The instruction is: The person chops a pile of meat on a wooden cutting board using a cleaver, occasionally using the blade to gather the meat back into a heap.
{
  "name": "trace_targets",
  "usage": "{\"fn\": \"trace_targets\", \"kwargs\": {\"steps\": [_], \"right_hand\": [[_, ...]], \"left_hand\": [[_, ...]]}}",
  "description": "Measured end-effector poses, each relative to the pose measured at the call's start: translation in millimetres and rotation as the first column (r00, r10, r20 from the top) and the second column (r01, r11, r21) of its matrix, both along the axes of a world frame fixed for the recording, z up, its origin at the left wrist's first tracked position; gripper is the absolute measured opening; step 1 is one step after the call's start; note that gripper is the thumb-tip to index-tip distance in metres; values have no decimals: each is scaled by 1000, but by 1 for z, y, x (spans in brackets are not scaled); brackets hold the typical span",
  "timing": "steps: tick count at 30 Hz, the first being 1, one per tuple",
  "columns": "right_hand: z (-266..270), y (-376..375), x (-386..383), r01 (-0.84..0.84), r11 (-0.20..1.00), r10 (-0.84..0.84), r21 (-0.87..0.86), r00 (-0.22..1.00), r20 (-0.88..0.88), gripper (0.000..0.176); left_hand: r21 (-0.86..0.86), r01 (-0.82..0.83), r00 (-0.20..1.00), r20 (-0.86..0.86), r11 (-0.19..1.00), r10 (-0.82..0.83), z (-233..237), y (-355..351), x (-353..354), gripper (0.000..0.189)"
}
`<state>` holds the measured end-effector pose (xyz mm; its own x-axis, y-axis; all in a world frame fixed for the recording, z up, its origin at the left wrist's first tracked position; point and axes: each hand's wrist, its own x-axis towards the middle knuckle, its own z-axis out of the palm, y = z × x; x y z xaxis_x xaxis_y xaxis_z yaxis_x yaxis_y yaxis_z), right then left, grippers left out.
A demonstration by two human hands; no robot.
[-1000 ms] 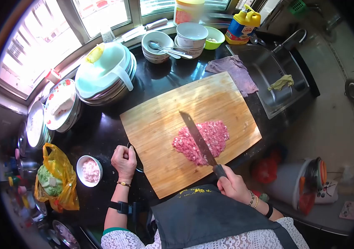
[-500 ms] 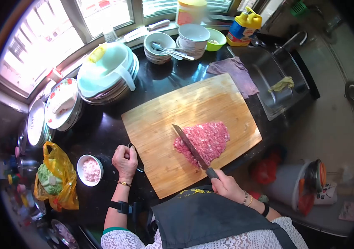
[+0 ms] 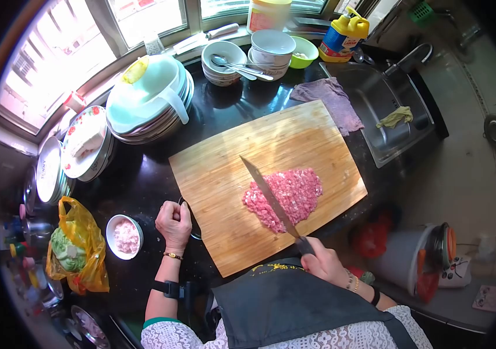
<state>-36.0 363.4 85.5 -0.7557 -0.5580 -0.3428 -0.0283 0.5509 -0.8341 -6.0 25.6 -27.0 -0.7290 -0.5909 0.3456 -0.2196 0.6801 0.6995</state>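
Fingers of the right hand are wrapping around the dark handle of a knife in the head view. Minced meat is lying ahead of these fingers, spread on a wooden cutting board. The blade's long axis is running diagonally forward and to the left from the grip, crossing the meat's left part, with the tip reaching past its far edge; whether the edge is touching the board cannot be told. The right hand is the nearer one, holding low by the board's near edge, its forearm coming in from the right. The left hand is curling into a fist just beside the board's left edge, well apart from the meat, showing nothing held.
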Motion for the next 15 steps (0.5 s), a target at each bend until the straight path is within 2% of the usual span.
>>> {"fn": "trace_targets", "kwargs": {"steps": [2, 5, 8, 11, 14, 15], "right_hand": [[-20, -7, -4, -7, 993, 2, 115, 999, 45, 39], [0, -8, -6, 2, 995, -14, 102, 993, 118, 38], [2, 0, 1, -30, 996, 22, -79, 995, -92, 35], [-21, -8, -6, -20, 996, 11, 90, 995, 101, 35], [1, -9, -9, 3, 998, -16, 70, 982, 187, 35], [2, -9, -5, -10, 1000, 8, 17, 992, 127, 35]], "left_hand": [[6, 5, 1000, 0, 1000, -5, 0, 1, 0, 27], [18, -7, 1000, 10, 1000, 7, 4, 0, 2, 27], [6, -1, 1000, 6, 1000, 1, 1, 0, 0, 27], [-3, 2, 1000, 5, 1000, -2, 1, 1, 1, 27], [13, -4, 1000, 4, 1000, 4, 2, -1, 1, 27], [27, -1, 1000, 6, 1000, 1, 2, 0, 1, 27]]}}
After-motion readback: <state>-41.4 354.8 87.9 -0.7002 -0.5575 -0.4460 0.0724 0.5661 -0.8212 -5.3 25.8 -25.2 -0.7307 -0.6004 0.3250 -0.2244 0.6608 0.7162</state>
